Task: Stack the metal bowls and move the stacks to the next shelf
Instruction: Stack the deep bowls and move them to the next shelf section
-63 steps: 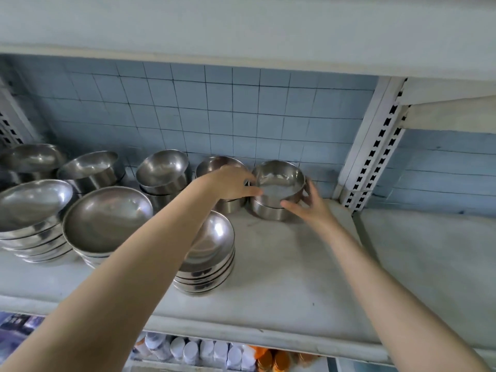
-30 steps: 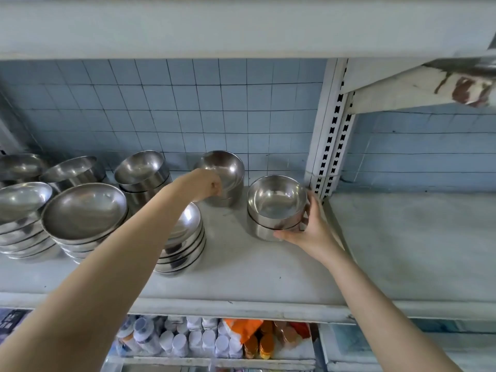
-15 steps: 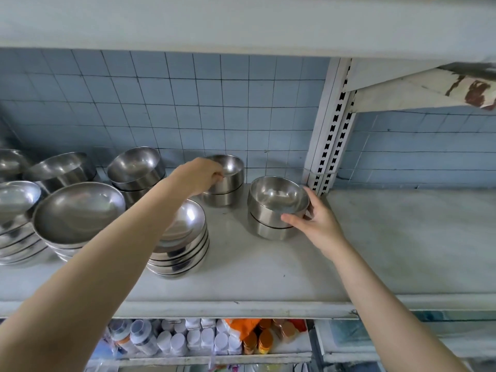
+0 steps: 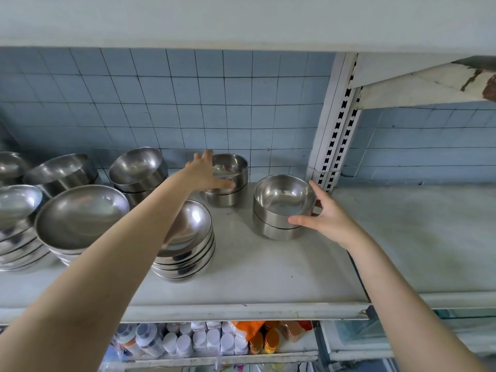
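Note:
A stack of two deep metal bowls (image 4: 281, 208) stands on the left shelf (image 4: 268, 269) near the upright post. My right hand (image 4: 324, 218) grips that stack from the right, with the thumb on its front wall and the fingers behind it. Farther back against the tiles stands a second stack of two deep bowls (image 4: 230, 194). My left hand (image 4: 205, 173) reaches over its left rim with fingers spread and the thumb lying along the front rim. The neighbouring right shelf (image 4: 416, 232) lies beyond the post.
Left of my arm are a stack of several shallow bowls (image 4: 188, 237), another wide stack (image 4: 80, 218) and more deep bowls (image 4: 137, 167). A slotted white upright post (image 4: 335, 122) divides the two shelves. Bottles (image 4: 188, 342) fill the shelf below.
My left hand, curled on the back stack's rim before, now has its fingers spread. My right hand has drawn its stack forward from the wall and keeps hold of it.

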Demonstrator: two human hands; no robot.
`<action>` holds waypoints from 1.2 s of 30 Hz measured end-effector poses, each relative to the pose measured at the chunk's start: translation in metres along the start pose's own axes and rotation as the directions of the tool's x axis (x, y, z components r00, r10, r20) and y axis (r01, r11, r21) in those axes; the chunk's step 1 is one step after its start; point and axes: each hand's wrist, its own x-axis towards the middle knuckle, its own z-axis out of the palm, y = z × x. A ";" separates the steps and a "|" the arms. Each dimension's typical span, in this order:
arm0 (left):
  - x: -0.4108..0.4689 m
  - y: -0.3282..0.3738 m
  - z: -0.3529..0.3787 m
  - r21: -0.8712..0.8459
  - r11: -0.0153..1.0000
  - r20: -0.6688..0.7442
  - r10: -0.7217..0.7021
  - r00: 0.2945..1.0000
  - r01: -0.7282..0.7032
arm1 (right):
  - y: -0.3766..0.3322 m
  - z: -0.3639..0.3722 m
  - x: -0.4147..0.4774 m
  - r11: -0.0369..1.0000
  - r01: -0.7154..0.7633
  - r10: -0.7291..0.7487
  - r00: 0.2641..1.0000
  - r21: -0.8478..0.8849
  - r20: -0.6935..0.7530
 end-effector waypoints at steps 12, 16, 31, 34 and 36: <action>-0.002 -0.001 -0.007 -0.014 0.999 -0.109 0.030 0.994 -0.031 | 0.017 0.028 -0.013 0.974 0.120 -0.100 0.989 0.193 -0.110; -0.029 0.012 -0.024 -0.089 0.992 -0.234 0.066 0.970 -0.089 | 0.013 0.025 -0.013 0.978 0.159 -0.144 0.983 0.134 -0.115; -0.087 0.095 0.007 -0.188 0.916 -0.109 0.340 0.934 -0.355 | 0.009 0.005 -0.008 0.969 0.236 -0.234 0.971 0.070 -0.037; -0.086 0.095 0.015 -0.141 0.927 -0.044 0.345 0.938 -0.348 | 0.012 0.010 -0.009 0.971 0.231 -0.228 0.972 0.062 -0.052; -0.084 0.096 0.019 -0.094 0.931 -0.024 0.353 0.935 -0.354 | 0.015 0.012 -0.008 0.973 0.227 -0.224 0.973 0.049 -0.061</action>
